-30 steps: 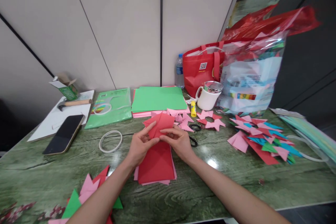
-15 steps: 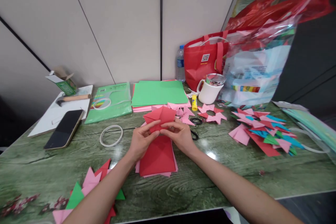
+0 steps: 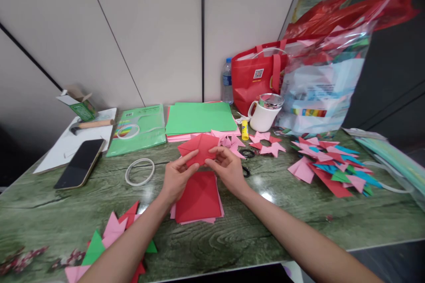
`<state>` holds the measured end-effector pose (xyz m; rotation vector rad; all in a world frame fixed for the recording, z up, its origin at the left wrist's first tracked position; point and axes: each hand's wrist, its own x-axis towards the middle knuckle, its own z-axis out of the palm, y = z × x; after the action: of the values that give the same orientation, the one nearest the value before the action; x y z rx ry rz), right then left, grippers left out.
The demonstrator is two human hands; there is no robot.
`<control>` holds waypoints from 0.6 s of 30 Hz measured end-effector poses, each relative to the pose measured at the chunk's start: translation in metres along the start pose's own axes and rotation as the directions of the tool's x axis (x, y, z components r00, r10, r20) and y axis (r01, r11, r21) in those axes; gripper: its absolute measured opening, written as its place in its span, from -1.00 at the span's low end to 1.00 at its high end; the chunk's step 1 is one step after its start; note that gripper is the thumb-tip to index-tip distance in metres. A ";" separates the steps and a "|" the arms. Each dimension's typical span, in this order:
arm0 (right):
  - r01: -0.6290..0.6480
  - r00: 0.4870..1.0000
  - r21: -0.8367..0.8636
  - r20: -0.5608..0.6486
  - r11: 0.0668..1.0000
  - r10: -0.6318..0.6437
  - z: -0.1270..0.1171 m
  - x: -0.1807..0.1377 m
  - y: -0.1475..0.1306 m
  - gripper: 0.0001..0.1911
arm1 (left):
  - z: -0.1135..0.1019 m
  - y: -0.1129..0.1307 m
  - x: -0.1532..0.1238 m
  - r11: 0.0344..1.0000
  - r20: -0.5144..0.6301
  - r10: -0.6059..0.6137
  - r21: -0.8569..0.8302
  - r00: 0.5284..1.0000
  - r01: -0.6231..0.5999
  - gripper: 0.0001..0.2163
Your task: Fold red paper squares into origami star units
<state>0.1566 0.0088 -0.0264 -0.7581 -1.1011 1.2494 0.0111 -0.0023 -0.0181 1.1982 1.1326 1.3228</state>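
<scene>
A red sheet of paper, creased and partly folded, is held up between both hands. My left hand pinches its left lower edge between thumb and fingers. At the right side, my right hand grips it the same way, thumb in front. Just below, on the table, lies a stack of red and pink paper squares with a red one on top. Behind the held sheet, pink folded pieces show in part. By my left forearm is a pile of pink, green and red folded pieces.
Green sheets lie at the back beside a yellow glue stick and a white mug. More folded pieces are heaped at the right, before a clear bag. At left are a phone, a hammer and a white ring.
The right hand's fingers have shifted slightly, now gripping further up the red sheet's right side. The sheet has tilted a little and moved slightly left.
</scene>
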 end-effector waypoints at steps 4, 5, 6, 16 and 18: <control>-0.002 1.000 0.028 -0.025 1.000 0.003 0.001 0.000 -0.001 -0.66 | 0.000 0.000 0.000 1.000 -0.005 0.008 0.001 1.000 -0.008 -0.60; -0.001 1.000 0.036 -0.030 0.999 0.002 0.001 0.000 -0.001 -0.65 | 0.000 0.000 0.000 1.000 -0.005 0.013 0.009 1.000 -0.013 -0.60; -0.001 0.999 0.043 -0.033 0.999 0.002 0.001 0.000 -0.001 -0.65 | 0.000 0.000 -0.001 1.000 -0.004 0.018 0.018 1.000 -0.018 -0.60; -0.021 0.999 0.006 -0.042 1.000 0.021 0.001 0.000 -0.003 -0.69 | 0.000 0.001 0.000 1.000 0.023 -0.003 -0.023 1.000 0.004 -0.58; -0.033 0.998 -0.005 -0.045 0.999 0.032 0.001 0.000 -0.003 -0.69 | -0.001 0.000 0.001 1.000 0.028 0.000 -0.022 1.000 0.000 -0.59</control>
<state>0.1569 0.0081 -0.0236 -0.8077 -1.0596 1.2511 0.0101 -0.0016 -0.0184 1.1967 1.0955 1.3117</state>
